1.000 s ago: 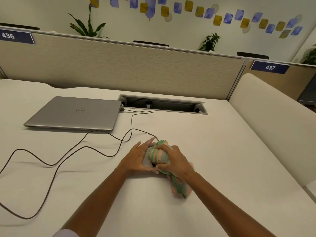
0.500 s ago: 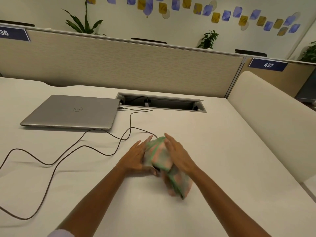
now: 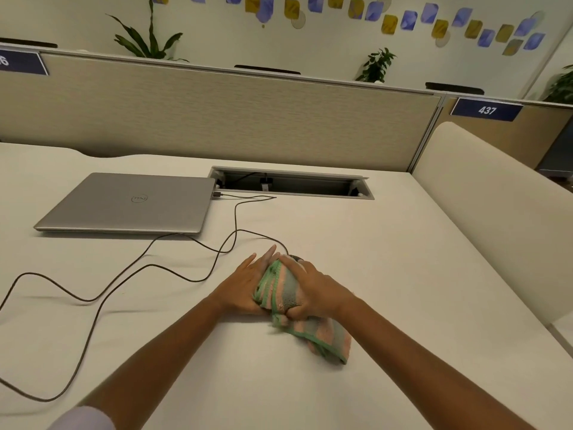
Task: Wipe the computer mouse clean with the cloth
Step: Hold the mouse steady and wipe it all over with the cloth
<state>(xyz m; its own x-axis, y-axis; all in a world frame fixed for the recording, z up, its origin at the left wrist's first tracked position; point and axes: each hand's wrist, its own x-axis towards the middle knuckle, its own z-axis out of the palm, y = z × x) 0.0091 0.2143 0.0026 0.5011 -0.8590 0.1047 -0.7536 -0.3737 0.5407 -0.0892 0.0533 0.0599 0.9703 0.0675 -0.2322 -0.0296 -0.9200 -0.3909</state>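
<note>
**Two Hands and a Wrapped-Up Mouse**

From the head camera, both arms reached out over the white desk [image 3: 387,274]. The computer mouse [image 3: 296,259] sat on the desk between the two hands. Only a small dark bit of it showed at the far end, just past the fingertips. The rest was hidden under the cloth [image 3: 283,290].

The cloth had pink and grey stripes and a green edge. It was bunched up over the mouse, and its loose end lay on the desk under the right wrist.

The right hand [image 3: 314,290] lay on top of the cloth. Its fingers curved over the lump and its thumb curled in at the near side, so it gripped the cloth. The left hand [image 3: 246,285] was pressed against the left side of the lump. Its fingers were straight and close together, pointing away from the person.

A thin dark cable [image 3: 186,243] ran from the mouse in loops across the desk. A closed silver laptop [image 3: 133,203] lay far to the left, well apart from the hands. Behind it was an open cable slot [image 3: 291,186] in the desk, then a beige divider wall [image 3: 217,119]. A blue sign [image 3: 486,110] read 437. Green plants [image 3: 148,41] stood behind the wall.
</note>
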